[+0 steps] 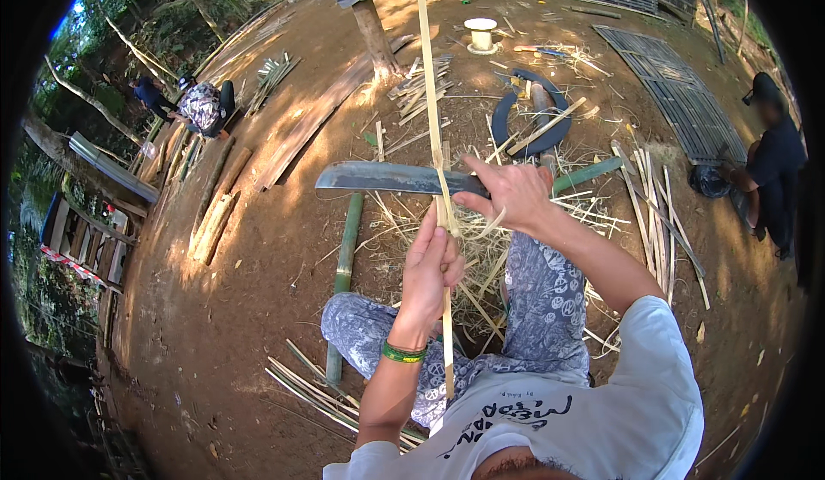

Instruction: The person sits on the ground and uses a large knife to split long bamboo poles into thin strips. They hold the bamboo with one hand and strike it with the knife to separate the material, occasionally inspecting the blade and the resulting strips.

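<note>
A long pale bamboo strip (427, 59) runs away from my lap, across the middle of the view. My left hand (428, 261) is closed round its lower part, below the blade. In my right hand (511, 195) is a machete (378, 177) with a broad dark blade pointing left. The blade crosses the strip just above my left fist, touching or very close to it. A thin curled shaving (494, 225) hangs near my right fingers. The machete's handle is hidden inside my right hand.
Bamboo shavings (477, 287) are heaped between my legs. A green bamboo pole (345, 252) lies at my left, split strips (657, 214) at my right. Farther off are a dark U-shaped ring (501, 123), a cream spool (481, 36) and a slatted panel (675, 93). People (202, 109) sit far left; another (773, 162) is at right.
</note>
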{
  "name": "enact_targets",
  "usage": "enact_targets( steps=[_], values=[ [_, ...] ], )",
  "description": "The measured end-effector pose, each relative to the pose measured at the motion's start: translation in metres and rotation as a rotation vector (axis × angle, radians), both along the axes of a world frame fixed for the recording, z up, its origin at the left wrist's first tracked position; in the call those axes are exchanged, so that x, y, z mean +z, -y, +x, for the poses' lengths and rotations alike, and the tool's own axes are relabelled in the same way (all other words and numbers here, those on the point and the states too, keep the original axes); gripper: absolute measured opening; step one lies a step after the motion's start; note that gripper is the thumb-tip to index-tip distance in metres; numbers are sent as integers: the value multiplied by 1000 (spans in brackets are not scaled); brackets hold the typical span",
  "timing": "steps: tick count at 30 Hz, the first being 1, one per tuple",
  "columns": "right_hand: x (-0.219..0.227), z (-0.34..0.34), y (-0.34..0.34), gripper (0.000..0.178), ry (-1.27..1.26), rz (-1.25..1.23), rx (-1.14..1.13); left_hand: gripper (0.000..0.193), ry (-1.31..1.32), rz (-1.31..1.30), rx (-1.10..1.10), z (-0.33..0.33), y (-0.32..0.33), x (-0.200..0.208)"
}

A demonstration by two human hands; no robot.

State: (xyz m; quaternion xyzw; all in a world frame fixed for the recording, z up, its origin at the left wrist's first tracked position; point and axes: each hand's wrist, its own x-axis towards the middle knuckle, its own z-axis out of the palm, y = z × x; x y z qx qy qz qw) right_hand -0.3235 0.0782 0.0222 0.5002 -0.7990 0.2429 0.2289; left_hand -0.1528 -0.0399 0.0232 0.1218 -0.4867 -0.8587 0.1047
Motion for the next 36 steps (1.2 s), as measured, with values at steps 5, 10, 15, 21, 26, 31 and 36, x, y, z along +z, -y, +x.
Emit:
enact_targets(
  steps=[5, 10, 15, 21, 26, 31, 36],
  values=[
    [-13, -17, 9, 68, -24, 9, 35, 49, -15, -24, -29, -2, 6, -17],
    [0, 1, 24, 67, 310, 114, 10, 51, -22, 116, -63, 1, 30, -21],
    [-25, 23, 35, 57, 558, 188, -22, 50, 36, 133, -98, 17, 59, -29],
    [-75, 79, 48, 63, 1051, 275, -47, 45, 122, 26, -4, 44, 72, -54],
    [-125, 121, 44, 53, 1246, 149, 16, 68, 153, -496, 228, 57, 71, -58],
    [-140, 141, 40, 53, 1372, -22, 60, 77, -456, -677, 510, 37, 45, -38],
    [-134, 141, 35, 51, 1549, -97, 114, 69, -726, -269, 500, 29, 37, -33]
  ],
)
